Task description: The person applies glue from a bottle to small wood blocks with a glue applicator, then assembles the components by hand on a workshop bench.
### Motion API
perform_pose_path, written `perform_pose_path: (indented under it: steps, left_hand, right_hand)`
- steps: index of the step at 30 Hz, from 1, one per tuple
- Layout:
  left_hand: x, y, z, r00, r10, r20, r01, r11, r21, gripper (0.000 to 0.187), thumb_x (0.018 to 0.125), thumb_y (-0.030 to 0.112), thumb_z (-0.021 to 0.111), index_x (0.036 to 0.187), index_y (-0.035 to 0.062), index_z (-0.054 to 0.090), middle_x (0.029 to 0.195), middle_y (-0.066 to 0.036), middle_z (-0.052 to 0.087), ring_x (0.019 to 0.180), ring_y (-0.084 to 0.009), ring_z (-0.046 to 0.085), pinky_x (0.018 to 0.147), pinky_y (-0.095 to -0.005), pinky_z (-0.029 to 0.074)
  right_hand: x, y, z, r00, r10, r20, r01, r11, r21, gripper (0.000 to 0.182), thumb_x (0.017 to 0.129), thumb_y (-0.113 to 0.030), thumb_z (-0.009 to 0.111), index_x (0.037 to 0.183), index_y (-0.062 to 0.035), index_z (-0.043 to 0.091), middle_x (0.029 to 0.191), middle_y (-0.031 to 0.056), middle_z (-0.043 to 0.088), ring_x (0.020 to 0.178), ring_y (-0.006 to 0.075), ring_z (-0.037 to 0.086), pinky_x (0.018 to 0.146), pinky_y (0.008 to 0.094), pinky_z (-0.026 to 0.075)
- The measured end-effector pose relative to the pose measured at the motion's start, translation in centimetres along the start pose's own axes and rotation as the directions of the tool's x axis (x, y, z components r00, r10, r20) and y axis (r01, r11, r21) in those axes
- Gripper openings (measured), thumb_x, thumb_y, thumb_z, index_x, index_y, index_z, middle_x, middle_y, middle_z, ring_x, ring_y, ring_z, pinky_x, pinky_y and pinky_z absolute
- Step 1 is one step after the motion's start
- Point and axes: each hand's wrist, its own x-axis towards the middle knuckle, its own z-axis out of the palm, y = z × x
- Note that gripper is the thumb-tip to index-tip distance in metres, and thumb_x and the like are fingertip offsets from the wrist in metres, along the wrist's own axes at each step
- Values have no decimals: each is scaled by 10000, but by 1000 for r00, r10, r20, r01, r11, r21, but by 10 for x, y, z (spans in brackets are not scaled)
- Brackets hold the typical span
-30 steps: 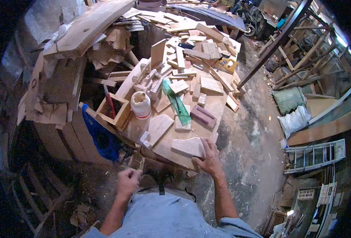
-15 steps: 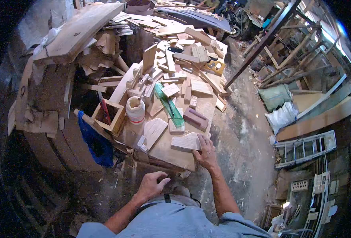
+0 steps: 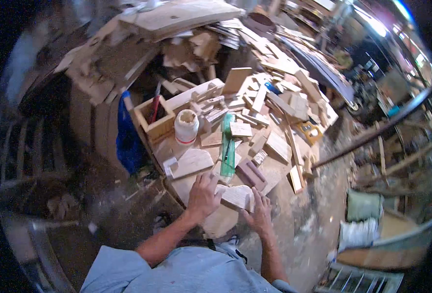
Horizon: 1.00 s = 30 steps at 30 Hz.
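A pale shaped wood block [image 3: 236, 196] is at the near end of the cluttered workbench [image 3: 221, 220]. My right hand [image 3: 260, 212] grips its right end, thumb on the near side and fingers on the far side. Beside the block's left end is my left hand [image 3: 204, 196], fingers bent and thumb reaching toward the wood; whether it presses on the block is hard to tell. A second pale board [image 3: 192, 163] lies just beyond my left hand. Past the block are a green transparent strip [image 3: 228, 151] and a brown-purple block [image 3: 251, 174].
A white jar [image 3: 186, 128] stands left of the green strip, near an open wooden box [image 3: 153, 119] holding a red-handled tool. Blue cloth [image 3: 129, 136] hangs at the bench's left edge. Wood offcuts pile up at the back, with a yellow tool [image 3: 308, 132] at right.
My left hand has moved up from near my body to the block's left end. My right hand keeps its hold at the right end. The camera view has turned and tilted.
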Motion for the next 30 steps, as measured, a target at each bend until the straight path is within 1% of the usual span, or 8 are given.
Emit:
perform_pose_path:
  steps: [10, 14, 15, 17, 20, 22, 25, 30]
  left_hand:
    - [32, 45, 56, 892, -421, -167, 447, 877, 177, 608, 763, 279, 826, 1217, -26, 559, 1192, -222, 560, 1154, -406, 538, 1016, -490, 463]
    - [25, 47, 44, 885, -456, -91, 464, 856, 227, 604, 766, 299, 810, 1220, -8, 557, 1173, -244, 565, 1146, -419, 553, 1007, -501, 479]
    - [19, 47, 38, 903, -420, -95, 430, 872, 232, 555, 775, 305, 790, 1184, -4, 578, 1148, -257, 569, 1127, -428, 563, 981, -503, 492]
    - [3, 40, 30, 912, -395, -107, 409, 893, 187, 526, 774, 298, 785, 1159, -4, 589, 1134, -252, 576, 1124, -432, 565, 968, -507, 498]
    - [-12, 37, -1, 905, -421, -64, 417, 907, -58, 472, 827, 323, 766, 1148, 5, 627, 1101, -227, 635, 1035, -377, 624, 894, -454, 537]
    - [-26, 29, -15, 861, -504, 75, 490, 780, -389, 430, 895, 343, 735, 1159, 15, 651, 1101, -185, 669, 973, -305, 658, 851, -412, 554]
    - [-28, 30, -27, 656, -553, 514, 570, -84, -818, 373, 998, 364, 643, 1196, 50, 675, 1077, -98, 691, 917, -184, 664, 800, -342, 559]
    - [-17, 23, -16, 663, -654, 364, 533, 70, -843, 410, 1044, 376, 581, 1215, 15, 676, 1033, -47, 677, 899, -129, 654, 740, -292, 565]
  right_hand:
    - [7, 37, -20, 974, -212, 85, 204, 974, 94, 802, 829, -261, 758, 1520, -61, 403, 1383, 196, 526, 1244, 402, 508, 1022, 527, 408]
    - [8, 41, -13, 971, -237, -10, 237, 969, 62, 764, 815, -244, 756, 1489, -69, 441, 1367, 209, 535, 1269, 402, 499, 1048, 526, 385]
    - [6, 44, -8, 977, -213, -8, 213, 975, 66, 752, 798, -88, 716, 1486, -39, 415, 1437, 225, 474, 1328, 401, 448, 1107, 519, 348]
    - [5, 44, -11, 982, -189, -15, 190, 981, 48, 702, 800, -77, 708, 1454, -35, 454, 1433, 219, 479, 1330, 402, 447, 1115, 525, 338]
    - [11, 36, -22, 977, -184, -107, 192, 979, 71, 603, 798, -41, 702, 1377, -19, 534, 1391, 205, 520, 1271, 393, 507, 1073, 489, 398]
    - [17, 23, -27, 971, -189, -144, 214, 960, 182, 592, 794, -27, 705, 1365, -17, 550, 1357, 201, 550, 1221, 369, 549, 1022, 452, 452]
    - [47, -41, -48, 976, -215, -33, 205, 856, 474, 559, 817, -66, 750, 1346, -9, 578, 1250, 191, 607, 1065, 284, 615, 873, 377, 518]
    - [120, -66, -32, 877, -396, 273, 173, 790, 588, 481, 899, -129, 742, 1331, -3, 571, 1117, 144, 673, 923, 218, 641, 788, 329, 525]
